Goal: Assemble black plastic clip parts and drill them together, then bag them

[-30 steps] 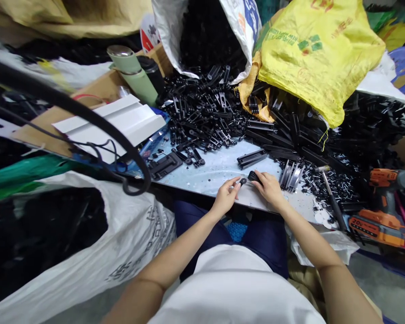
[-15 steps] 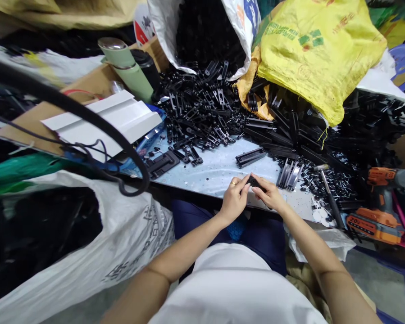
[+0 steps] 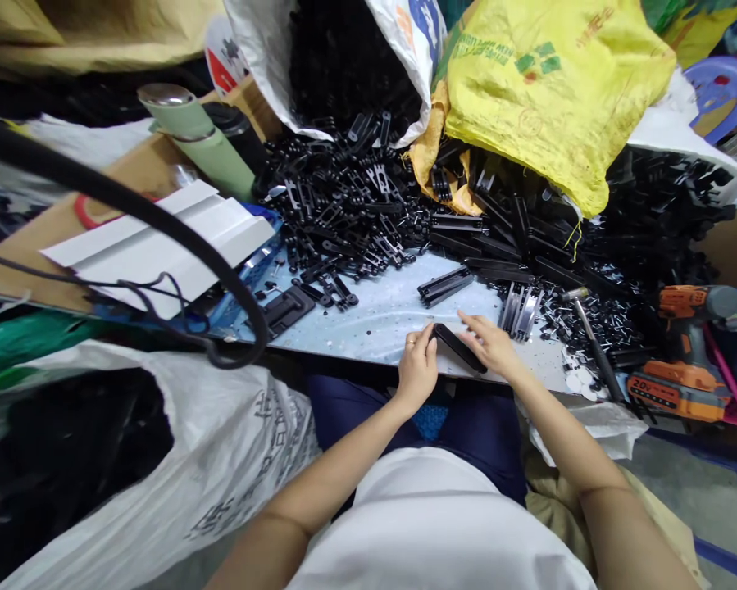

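Note:
A long black plastic strip lies slanted at the near edge of the pale blue table. My left hand, a ring on one finger, pinches its upper left end with closed fingers. My right hand holds the strip's right part from behind, fingers stretched along it. Just beyond my hands lies a single black bar. A small stack of grey slotted parts stands to the right of my right hand.
A big heap of black plastic parts spills from a white sack. A yellow sack lies over more black bars. A hammer and an orange drill sit at right. A green flask, a white panel and a black cable are at left.
My hands came together over a small black piece, and now a long black strip is stretched between them. The view has shifted a little to the right.

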Demonstrator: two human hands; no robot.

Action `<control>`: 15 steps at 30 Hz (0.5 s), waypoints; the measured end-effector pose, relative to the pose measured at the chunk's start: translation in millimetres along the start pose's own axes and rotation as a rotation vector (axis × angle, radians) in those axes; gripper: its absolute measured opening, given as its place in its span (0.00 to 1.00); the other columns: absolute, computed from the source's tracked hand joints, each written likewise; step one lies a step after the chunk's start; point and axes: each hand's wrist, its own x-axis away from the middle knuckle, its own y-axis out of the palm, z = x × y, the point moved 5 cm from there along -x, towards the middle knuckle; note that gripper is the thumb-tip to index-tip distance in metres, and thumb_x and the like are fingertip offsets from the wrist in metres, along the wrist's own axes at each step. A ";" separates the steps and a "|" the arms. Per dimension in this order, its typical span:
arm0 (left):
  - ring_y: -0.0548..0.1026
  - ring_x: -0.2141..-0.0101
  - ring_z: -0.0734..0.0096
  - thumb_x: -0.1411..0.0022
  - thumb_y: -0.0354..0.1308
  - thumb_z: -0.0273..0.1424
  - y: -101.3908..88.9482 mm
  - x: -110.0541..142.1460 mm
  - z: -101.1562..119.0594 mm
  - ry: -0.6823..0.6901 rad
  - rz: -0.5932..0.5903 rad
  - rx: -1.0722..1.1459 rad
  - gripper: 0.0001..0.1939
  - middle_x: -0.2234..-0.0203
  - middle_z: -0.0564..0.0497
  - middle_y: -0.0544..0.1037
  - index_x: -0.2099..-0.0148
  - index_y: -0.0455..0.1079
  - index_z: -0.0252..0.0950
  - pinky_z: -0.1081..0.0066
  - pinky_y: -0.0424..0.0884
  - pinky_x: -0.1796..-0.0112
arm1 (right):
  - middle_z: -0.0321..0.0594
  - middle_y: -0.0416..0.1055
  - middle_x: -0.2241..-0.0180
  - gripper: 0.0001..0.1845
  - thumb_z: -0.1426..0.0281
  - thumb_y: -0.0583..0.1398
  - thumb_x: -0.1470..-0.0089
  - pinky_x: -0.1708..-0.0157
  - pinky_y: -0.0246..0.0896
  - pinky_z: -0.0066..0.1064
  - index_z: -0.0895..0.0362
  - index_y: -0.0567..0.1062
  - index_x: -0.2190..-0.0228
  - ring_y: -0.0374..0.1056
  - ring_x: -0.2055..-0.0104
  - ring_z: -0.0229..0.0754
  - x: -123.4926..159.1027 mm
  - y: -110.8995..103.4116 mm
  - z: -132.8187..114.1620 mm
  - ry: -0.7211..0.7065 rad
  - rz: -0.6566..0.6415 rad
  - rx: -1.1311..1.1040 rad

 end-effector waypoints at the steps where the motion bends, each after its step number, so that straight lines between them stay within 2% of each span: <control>1: 0.68 0.54 0.59 0.37 0.44 0.30 1.9 -2.0 2.9 0.035 -0.042 -0.084 0.21 0.54 0.41 0.69 0.42 0.60 0.38 0.57 0.65 0.54 | 0.45 0.69 0.58 0.24 0.59 0.47 0.41 0.57 0.63 0.36 0.54 0.66 0.47 0.66 0.57 0.44 -4.2 -11.6 9.6 0.024 0.060 0.058; 4: 0.64 0.48 0.55 0.41 0.48 0.24 12.6 -12.2 20.6 0.312 -0.280 -0.304 0.22 0.51 0.43 0.68 0.45 0.63 0.41 0.48 0.55 0.48 | 0.48 0.68 0.57 0.23 0.60 0.48 0.42 0.55 0.61 0.40 0.56 0.68 0.50 0.64 0.55 0.47 -18.7 -52.2 44.0 0.108 0.266 0.207; 7: 0.68 0.52 0.60 0.42 0.46 0.19 22.4 -19.7 33.3 0.523 -0.515 -0.429 0.21 0.59 0.46 0.74 0.50 0.67 0.41 0.48 0.53 0.47 | 0.50 0.67 0.55 0.21 0.62 0.50 0.43 0.52 0.58 0.44 0.57 0.69 0.52 0.60 0.52 0.50 -31.9 -92.9 81.0 0.214 0.408 0.329; 9: 0.70 0.58 0.64 0.42 0.46 0.18 22.4 -23.7 36.2 0.549 -0.551 -0.485 0.20 0.64 0.46 0.75 0.50 0.67 0.39 0.54 0.57 0.49 | 0.51 0.65 0.54 0.19 0.66 0.49 0.44 0.51 0.56 0.47 0.59 0.68 0.53 0.58 0.51 0.51 -37.1 -121.0 107.6 0.333 0.491 0.383; 12: 0.71 0.61 0.63 0.39 0.45 0.21 15.8 -26.5 35.2 0.498 -0.506 -0.560 0.18 0.65 0.44 0.75 0.49 0.65 0.35 0.61 0.63 0.57 | 0.56 0.63 0.54 0.19 0.72 0.50 0.46 0.51 0.53 0.51 0.63 0.67 0.53 0.55 0.49 0.54 -40.0 -161.7 149.7 0.568 0.597 0.411; 15: 0.71 0.61 0.61 0.39 0.45 0.21 11.3 -25.9 32.2 0.452 -0.497 -0.633 0.17 0.66 0.43 0.75 0.49 0.65 0.34 0.64 0.63 0.62 | 0.60 0.62 0.53 0.17 0.74 0.52 0.48 0.51 0.52 0.53 0.66 0.66 0.56 0.54 0.47 0.56 -47.6 -190.5 186.7 0.723 0.629 0.357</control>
